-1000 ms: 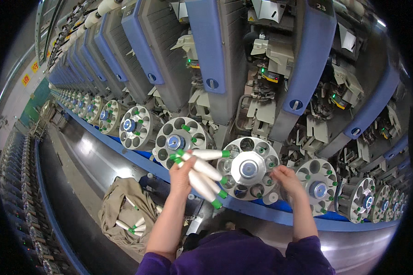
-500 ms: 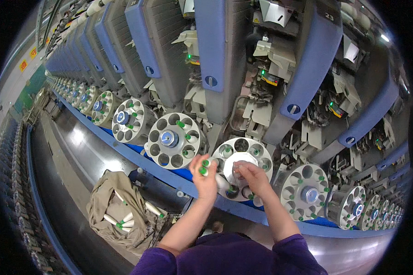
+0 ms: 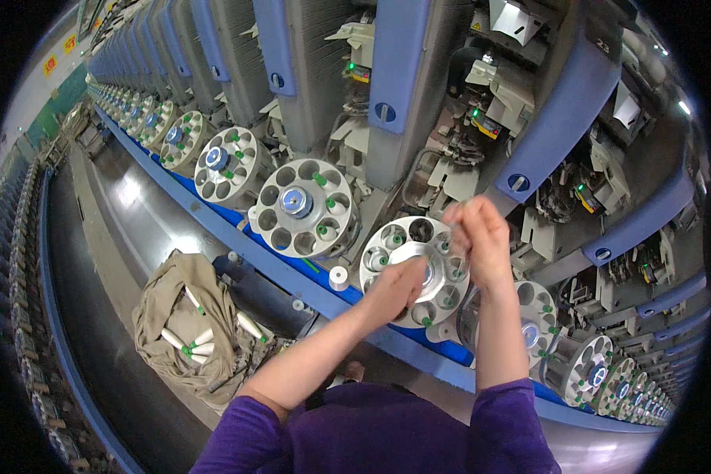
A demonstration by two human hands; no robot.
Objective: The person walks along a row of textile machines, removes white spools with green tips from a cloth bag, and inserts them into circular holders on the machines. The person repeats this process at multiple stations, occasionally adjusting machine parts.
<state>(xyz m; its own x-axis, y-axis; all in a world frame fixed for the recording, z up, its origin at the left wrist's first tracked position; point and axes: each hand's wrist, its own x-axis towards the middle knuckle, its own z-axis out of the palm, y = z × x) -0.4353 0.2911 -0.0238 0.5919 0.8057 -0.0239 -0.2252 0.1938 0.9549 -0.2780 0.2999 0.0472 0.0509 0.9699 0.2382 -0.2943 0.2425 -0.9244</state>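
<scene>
A round white bobbin magazine stands in front of me, with green-tipped yarn bobbins in several of its holes around a pale central hub. Over the left side of that hub is my left hand, its fingers curled together; whatever they grip is hidden. My right hand is raised above the magazine's right rim. Its fingers are bent and pressed together, somewhat smeared, and anything in them is too small to make out.
Similar magazines line the blue rail on both sides. Behind them rise blue and grey machine columns. At lower left sits a beige cloth sack with several green-ended white bobbins. A small white cylinder stands beside the magazine.
The green-tipped bobbins in my left hand no longer show there; that hand has moved right onto the hub. My right hand has lifted up and right from the hub. The view has shifted.
</scene>
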